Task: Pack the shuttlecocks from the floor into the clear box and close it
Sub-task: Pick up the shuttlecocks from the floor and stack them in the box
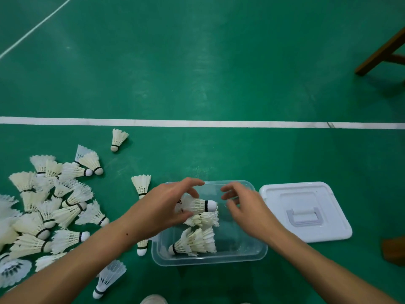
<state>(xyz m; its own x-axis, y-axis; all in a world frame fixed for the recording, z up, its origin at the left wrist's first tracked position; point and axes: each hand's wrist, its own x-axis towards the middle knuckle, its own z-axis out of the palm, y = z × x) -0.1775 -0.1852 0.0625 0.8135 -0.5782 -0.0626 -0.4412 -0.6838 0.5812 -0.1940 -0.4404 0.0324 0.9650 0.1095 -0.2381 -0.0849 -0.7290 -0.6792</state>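
The floor (pixel 197 73) is a smooth green surface with a dull sheen and painted white lines (pixel 175 123). The box (pixel 208 258) is clear, glossy plastic. Its lid (pixel 306 229) is opaque white plastic, smooth, with a moulded handle. The shuttlecocks (pixel 50 207) have matt white feathers and smooth pale bases. The furniture leg (pixel 381 54) looks like brown wood.

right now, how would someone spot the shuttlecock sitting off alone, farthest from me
Start at the white court line across the green floor. Just below it, above the big pile, lies one shuttlecock. It alone touches no other, cork toward you.
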